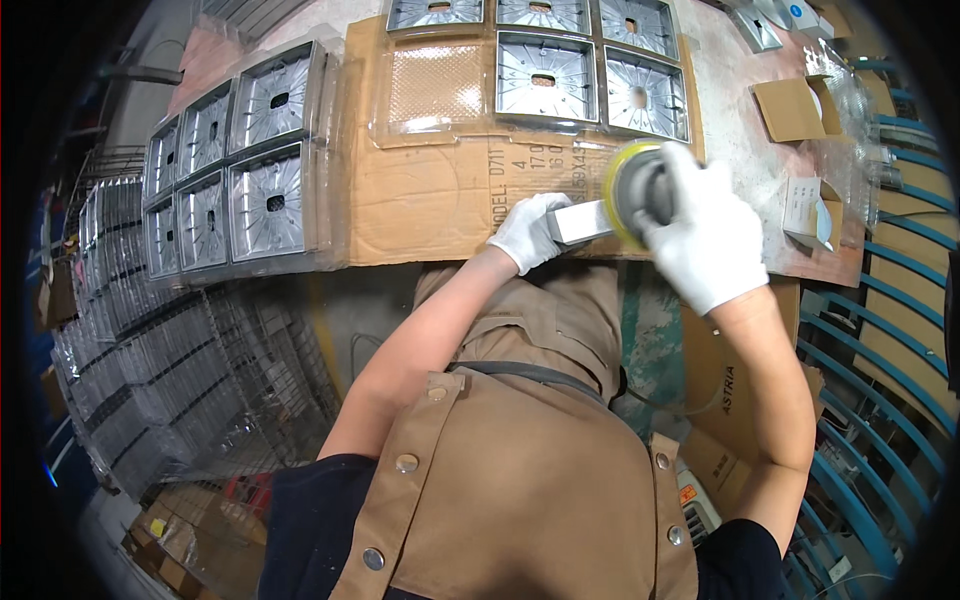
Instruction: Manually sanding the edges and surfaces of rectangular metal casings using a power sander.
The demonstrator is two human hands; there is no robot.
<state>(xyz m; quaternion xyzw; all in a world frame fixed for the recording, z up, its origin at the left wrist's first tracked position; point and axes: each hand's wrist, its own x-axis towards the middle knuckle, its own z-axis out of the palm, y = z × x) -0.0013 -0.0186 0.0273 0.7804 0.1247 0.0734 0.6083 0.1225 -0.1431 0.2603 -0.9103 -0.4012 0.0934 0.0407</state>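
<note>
Table (pixel 728 70): flat cardboard sheet (pixel 415 205) reaches its near edge, dark letters and digits printed on it. Right hand (pixel 708 235), white-gloved, forearm angled forward-left; fingers wrapped round yellow-rimmed disc tool (pixel 625 200). Left hand (pixel 528 232), gloved, forearm slanting forward-right; fingers clamped on left end of silver metal piece (pixel 583 223). Piece at table's near edge, long axis roughly left-right, right end at disc.

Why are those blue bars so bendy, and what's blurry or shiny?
Head view: the blue bars look bent, probably by the fisheye lens; the right hand and yellow-edged round sander seem slightly smeared, perhaps from motion; glare speckles the clear plastic tray.
</note>
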